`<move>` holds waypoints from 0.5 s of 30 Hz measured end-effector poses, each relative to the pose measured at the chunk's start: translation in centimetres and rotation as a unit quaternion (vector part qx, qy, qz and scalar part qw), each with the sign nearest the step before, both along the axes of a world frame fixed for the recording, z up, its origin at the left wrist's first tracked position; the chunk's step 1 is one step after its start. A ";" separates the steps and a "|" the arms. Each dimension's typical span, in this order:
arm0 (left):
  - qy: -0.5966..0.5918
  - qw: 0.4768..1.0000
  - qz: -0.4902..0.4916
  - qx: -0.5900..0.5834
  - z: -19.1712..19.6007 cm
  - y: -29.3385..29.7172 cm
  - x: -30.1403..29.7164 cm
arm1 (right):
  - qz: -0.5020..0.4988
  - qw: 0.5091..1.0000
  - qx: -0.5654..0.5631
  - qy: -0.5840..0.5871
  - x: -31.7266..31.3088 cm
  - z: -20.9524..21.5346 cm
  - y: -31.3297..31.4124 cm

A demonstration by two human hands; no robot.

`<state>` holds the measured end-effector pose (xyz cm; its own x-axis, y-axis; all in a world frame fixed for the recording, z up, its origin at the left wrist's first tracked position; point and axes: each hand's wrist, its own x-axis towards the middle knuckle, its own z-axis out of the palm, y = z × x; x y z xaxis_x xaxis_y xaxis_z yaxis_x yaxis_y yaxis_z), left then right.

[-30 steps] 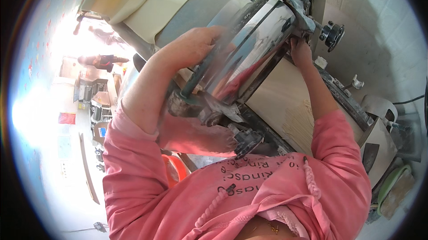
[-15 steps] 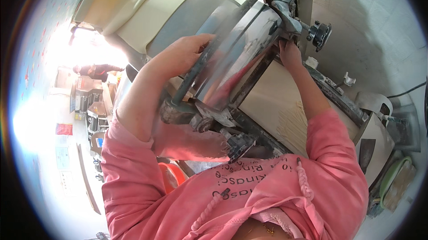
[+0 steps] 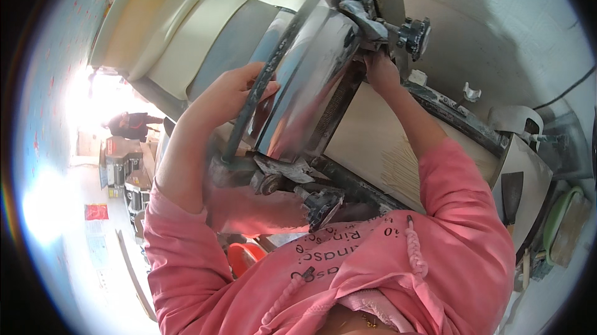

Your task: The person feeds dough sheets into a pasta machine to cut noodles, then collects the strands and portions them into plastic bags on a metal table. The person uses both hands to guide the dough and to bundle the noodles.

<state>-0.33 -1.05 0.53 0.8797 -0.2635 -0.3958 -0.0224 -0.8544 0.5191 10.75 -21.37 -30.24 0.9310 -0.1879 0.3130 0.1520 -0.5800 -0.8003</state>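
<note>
My left hand (image 3: 231,95) reaches from the left, past a dark green bar (image 3: 244,125), toward a shiny metal roller (image 3: 320,64) of what looks like a noodle or dough machine. Its fingers are stretched out, the tips beside the roller, and I see nothing held. My right hand (image 3: 380,74) reaches under the roller's far right end; its fingers are hidden there. Beneath my right forearm lies a pale tray (image 3: 367,126) bearing thin noodle-like strands (image 3: 400,167). A dark ridged strip (image 3: 336,117) runs between roller and tray.
Pale and grey curved panels (image 3: 214,46) stand beyond the roller. Dark knobs (image 3: 415,37) stick out at the machine's ends. At right are a scraper (image 3: 511,195) and a green basin (image 3: 563,220); an orange-red bowl (image 3: 244,257) sits below. Another person (image 3: 134,125) is far left.
The whole view has shifted, with the machine now further left. My left hand's fingers now show past the green bar, nearer the roller. My right hand stays at the roller's end.
</note>
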 end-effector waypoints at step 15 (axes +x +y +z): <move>-0.278 0.869 0.164 0.375 2.6 5.3 2.7 | 0.038 0.989 -0.064 0.127 3.2 -3.2 -0.3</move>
<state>2.42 4.20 3.12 0.9689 0.1872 0.1618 0.2179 -0.9554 -0.1995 13.93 -21.71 -33.48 0.9925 -0.0883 0.0846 0.0030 -0.6742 -0.7385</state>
